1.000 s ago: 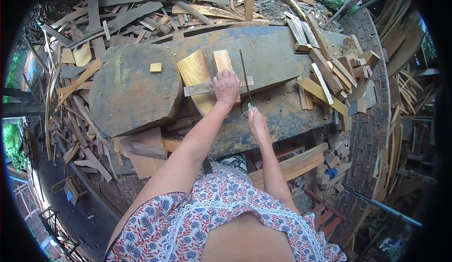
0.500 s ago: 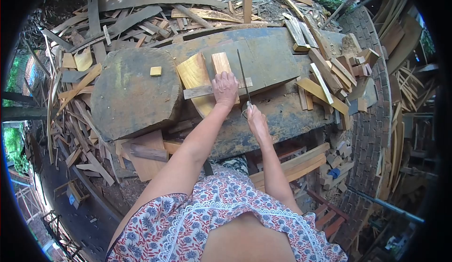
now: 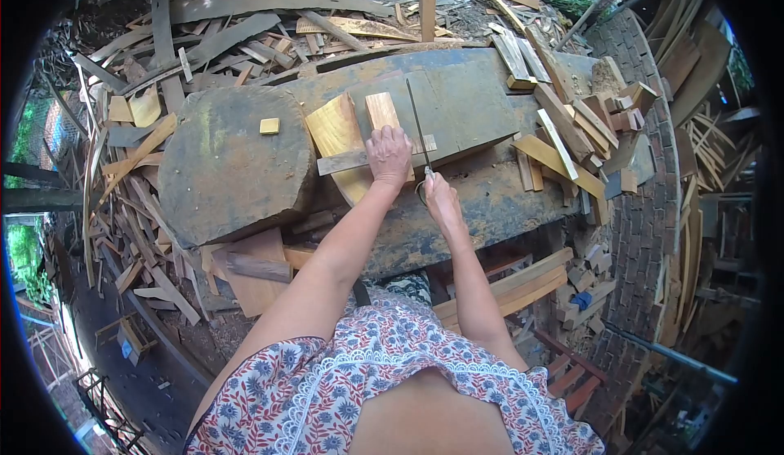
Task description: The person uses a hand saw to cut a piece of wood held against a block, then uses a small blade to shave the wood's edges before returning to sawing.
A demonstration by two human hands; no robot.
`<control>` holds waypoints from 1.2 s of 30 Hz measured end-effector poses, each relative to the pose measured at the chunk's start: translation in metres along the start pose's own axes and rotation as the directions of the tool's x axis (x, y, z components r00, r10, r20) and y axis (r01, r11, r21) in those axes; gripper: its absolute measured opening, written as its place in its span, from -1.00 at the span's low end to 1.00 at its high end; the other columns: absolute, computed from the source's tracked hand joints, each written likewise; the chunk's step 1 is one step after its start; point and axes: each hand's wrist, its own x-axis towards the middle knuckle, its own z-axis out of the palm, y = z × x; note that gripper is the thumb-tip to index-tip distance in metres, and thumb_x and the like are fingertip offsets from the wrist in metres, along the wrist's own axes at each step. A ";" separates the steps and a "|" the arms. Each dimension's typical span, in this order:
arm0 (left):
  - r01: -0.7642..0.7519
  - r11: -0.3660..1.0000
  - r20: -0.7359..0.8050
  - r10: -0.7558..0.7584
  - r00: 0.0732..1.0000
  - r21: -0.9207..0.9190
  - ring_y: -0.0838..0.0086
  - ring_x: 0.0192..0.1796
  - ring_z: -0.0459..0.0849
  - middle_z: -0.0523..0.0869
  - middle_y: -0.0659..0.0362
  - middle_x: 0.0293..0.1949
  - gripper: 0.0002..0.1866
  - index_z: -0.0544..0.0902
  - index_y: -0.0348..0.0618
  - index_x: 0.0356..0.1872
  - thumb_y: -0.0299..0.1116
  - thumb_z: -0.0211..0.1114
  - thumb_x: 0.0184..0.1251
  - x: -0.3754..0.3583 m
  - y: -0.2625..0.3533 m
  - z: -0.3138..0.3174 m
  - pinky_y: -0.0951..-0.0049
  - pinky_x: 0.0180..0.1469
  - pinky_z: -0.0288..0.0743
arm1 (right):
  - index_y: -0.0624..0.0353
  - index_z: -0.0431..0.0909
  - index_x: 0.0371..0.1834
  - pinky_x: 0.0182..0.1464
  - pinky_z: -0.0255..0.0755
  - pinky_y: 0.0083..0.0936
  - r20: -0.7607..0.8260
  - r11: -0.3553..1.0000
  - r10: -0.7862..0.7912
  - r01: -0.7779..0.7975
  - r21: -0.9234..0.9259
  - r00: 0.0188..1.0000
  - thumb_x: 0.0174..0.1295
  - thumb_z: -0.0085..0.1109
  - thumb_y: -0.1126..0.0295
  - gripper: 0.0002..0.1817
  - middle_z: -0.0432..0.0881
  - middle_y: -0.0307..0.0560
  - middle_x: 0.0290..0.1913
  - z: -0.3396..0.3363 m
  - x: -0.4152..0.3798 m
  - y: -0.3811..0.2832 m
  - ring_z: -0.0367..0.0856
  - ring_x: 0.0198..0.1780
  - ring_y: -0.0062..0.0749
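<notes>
My left hand [image 3: 389, 157] is closed over a grey-brown wooden strip [image 3: 343, 161], with its fingers at the near end of a pale wood block [image 3: 381, 110]. The strip lies crosswise over a curved yellow board [image 3: 336, 124], and its short right end sticks out past my fingers. My right hand [image 3: 442, 202] grips the handle of a handsaw [image 3: 417, 120]. The saw's thin dark blade points away from me and crosses the strip's right end. Both hands work at the edge of a thick dark slab [image 3: 469, 104].
On the left, a large wooden stump [image 3: 233, 169] carries a small yellow wood block [image 3: 269, 126]. Scrap wood [image 3: 147, 243] is heaped around it. Offcuts [image 3: 584, 140] are stacked at the right, beside a brick edging [image 3: 633, 210]. Long planks [image 3: 514, 287] lie low near my right forearm.
My right hand and the saw have moved slightly forward and left, with the blade reaching farther over the slab. My left hand and the strip stay almost in place.
</notes>
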 end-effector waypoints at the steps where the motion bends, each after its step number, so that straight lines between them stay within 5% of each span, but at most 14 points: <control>1: 0.005 1.000 0.015 -0.005 1.000 -0.007 0.27 -0.19 0.48 0.49 0.16 -0.36 -0.89 0.49 -0.06 -0.40 -0.29 0.19 0.15 0.001 0.001 -0.001 0.25 -0.16 0.36 | 0.21 0.48 -0.21 -0.12 0.37 0.04 -0.003 1.000 -0.001 0.001 0.000 1.000 0.42 -0.24 0.14 -0.63 0.61 0.28 -0.27 -0.001 -0.005 0.003 0.54 -0.15 0.29; 36: -0.017 1.000 -0.015 0.017 1.000 0.006 0.27 -0.19 0.48 0.48 0.16 -0.36 -0.88 0.50 -0.06 -0.41 -0.28 0.18 0.13 -0.001 0.002 0.003 0.24 -0.16 0.35 | 0.27 0.45 -0.18 -0.12 0.38 0.06 0.012 1.000 0.001 -0.001 0.009 1.000 0.42 -0.20 0.17 -0.64 0.59 0.36 -0.27 0.005 0.010 0.002 0.53 -0.13 0.33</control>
